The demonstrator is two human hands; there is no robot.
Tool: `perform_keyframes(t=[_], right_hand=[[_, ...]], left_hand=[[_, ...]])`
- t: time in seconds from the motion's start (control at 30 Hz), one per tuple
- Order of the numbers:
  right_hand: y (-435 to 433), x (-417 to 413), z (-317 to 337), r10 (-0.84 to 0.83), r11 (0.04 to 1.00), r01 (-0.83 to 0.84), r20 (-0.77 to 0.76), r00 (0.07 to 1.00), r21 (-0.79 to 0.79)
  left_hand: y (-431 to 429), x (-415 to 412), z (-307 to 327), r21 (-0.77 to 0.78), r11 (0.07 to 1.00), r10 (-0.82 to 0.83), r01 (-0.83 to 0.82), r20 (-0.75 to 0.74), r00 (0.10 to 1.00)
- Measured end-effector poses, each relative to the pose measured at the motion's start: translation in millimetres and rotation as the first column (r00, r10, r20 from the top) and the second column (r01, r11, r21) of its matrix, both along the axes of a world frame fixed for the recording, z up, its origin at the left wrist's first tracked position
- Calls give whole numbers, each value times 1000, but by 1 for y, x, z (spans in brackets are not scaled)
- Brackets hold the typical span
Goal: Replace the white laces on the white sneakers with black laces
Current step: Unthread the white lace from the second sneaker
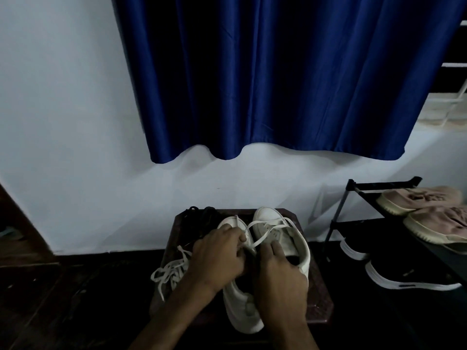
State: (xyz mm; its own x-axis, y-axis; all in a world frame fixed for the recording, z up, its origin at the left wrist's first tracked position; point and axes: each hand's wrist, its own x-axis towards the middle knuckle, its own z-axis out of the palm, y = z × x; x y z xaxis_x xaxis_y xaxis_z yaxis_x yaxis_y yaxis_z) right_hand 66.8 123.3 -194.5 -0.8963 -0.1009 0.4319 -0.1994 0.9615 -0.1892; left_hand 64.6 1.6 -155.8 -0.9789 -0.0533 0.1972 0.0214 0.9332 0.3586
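One white lace point(261, 240) between curled left fingers point(233, 234); right fingers point(276, 249) flat on sneaker point(269, 218).

No text, label, brand or number can be read on anything here.

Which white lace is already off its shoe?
The heaped lace at the left edge of the table, lying free of both sneakers. The other lace crosses the right sneaker, pinched by the left hand.
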Motion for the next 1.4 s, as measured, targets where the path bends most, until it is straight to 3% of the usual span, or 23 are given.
perform_keyframes(t=[0.13,0.23,0.5,0.63,0.7,0.77,0.83,0.93,1.03,1.1,1.13,1.2,1.23,1.33,1.4], right_hand=[[-2,-1,-4,-10,1000,10,-7,1000,-26],[-2,-1,-6,-9,999,9,-10,1000,-43],[-9,9,10,57,983,-72,-91,994,-169],[-6,13,16,30,982,-55,-136,990,-178],[-8,14,17,-4,981,-21,-130,991,-193],[-9,14,17,-11,989,-3,-92,996,-151],[-12,12,12,3,994,-8,-39,999,-112],[-15,10,8,12,992,-10,9,1000,-124],[-13,10,9,5,990,-4,8,1000,-142],[-10,12,12,-1,988,-7,-49,999,-157],[-9,12,13,4,983,-19,-79,997,-182],[-7,13,17,-4,972,-20,-101,995,-236],[-6,14,18,-4,970,-20,-99,995,-241],[-7,14,15,31,978,-41,-54,998,-204],[-8,13,13,30,981,-37,-37,999,-191]], left_hand=[[12,-6,-2,-200,977,73,-77,-25,997],[14,-7,-3,-246,965,69,-88,-85,994],[11,-10,-7,97,990,111,-100,-116,987],[0,-22,-8,116,991,68,-67,-7,998],[-5,-26,-4,196,978,57,-66,53,997],[-16,-29,4,500,855,63,-134,157,986],[-28,-28,14,767,590,38,-253,287,957],[-32,-21,8,804,491,61,-334,351,935],[-28,-19,-1,777,560,102,-289,281,954],[-28,-23,2,725,657,22,-209,258,966],[-28,-25,6,657,738,-37,-151,263,964],[-31,-29,13,383,924,-117,4,272,955],[-31,-31,15,236,969,-131,69,258,957],[-32,-38,19,-29,996,-80,88,219,972],[-32,-42,20,-109,990,-62,89,231,971]])
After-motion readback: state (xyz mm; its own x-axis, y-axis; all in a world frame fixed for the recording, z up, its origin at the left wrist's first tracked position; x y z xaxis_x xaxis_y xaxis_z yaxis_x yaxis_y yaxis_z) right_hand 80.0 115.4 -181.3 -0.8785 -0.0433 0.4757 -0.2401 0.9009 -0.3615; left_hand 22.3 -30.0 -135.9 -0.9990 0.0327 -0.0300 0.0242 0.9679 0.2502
